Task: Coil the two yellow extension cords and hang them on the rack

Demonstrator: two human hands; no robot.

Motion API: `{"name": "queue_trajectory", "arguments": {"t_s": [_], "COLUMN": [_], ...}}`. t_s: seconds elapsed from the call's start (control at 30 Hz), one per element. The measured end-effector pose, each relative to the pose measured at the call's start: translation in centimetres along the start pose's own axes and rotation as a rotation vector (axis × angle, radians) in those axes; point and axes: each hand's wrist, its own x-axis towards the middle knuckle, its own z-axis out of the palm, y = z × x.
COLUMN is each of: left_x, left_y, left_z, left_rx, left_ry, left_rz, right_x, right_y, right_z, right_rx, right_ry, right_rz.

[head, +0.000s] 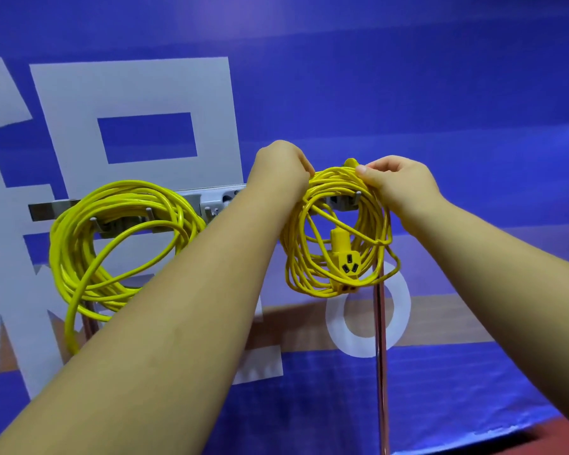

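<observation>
A grey wall rack [211, 200] with small hooks runs across the middle of the head view. One coiled yellow cord [79, 251] hangs from its left hooks, a loose end trailing down. The second coiled yellow cord [339, 231] rests over the right hooks, its socket end [345, 261] dangling inside the loop. My left hand [280, 169] grips the top left of this coil. My right hand [398, 182] pinches its top right, where a yellow plug end pokes up.
Behind the rack hangs a blue banner [408, 93] with large pale characters. A thin copper-coloured pole [381, 356] stands upright below the right coil. A strip of red floor [555, 438] shows at the bottom right.
</observation>
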Motion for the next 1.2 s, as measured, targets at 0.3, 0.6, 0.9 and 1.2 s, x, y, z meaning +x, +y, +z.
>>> {"name": "queue_trajectory", "arguments": {"t_s": [0.3,0.6,0.9,1.2], "left_x": [-2.3,-4.9,-6.3,-8.7], "left_y": [-2.1,-2.5,-1.8,-2.9], "left_z": [-1.8,-1.0,-0.2,-1.8], "left_rx": [-0.161,-0.249,-0.183,-0.186], "left_ry": [-0.135,-0.015,0.011,0.036], "left_rz": [0.101,0.119,0.138,0.128], "right_x": [-1.8,-3.6,-5.3,-7.6], "right_y": [0.7,-0.4,-1.2,-3.1], "right_z": [-0.9,-0.8,-0.6,-0.9], "right_rx": [-0.247,-0.353,-0.423,-0.453], "right_ry": [0.022,0.032,-0.002,-0.034], "right_rz": [-0.232,-0.257,-0.276,-0.203]}}
